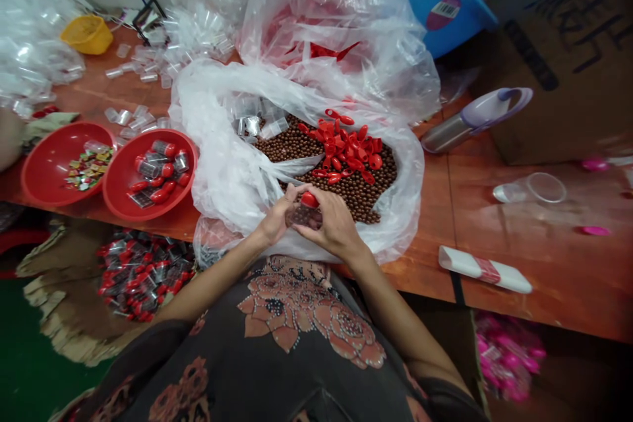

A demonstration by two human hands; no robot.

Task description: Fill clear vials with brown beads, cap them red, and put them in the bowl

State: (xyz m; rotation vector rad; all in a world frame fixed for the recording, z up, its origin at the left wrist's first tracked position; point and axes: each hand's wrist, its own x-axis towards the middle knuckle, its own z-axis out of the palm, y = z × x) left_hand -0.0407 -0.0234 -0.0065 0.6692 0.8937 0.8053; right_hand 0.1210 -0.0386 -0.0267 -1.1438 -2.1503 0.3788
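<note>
While the left hand (277, 223) and right hand (336, 225) clench a small capped bottle (302, 216), it sits near the tabletop's front edge (415, 277).
Left of them, a red bowl (119, 171) holds more bottles (163, 158). Fingers (324, 201) wrap the bottle, its red cap (309, 199) showing on top; a slip could drop it into the brown beads (356, 194) in the plastic bag (222, 165), beside loose red caps (346, 148).

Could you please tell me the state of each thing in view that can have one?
Left hand: gripping the clear tube.
Right hand: gripping the clear tube.
Clear tube: red cap on, dark beads inside.
Loose red caps: heaped on the beads.
Brown beads: loose in the open plastic bag.
Red bowl: holding capped tubes.
Steel flask: lying on its side, purple lid on.
</note>
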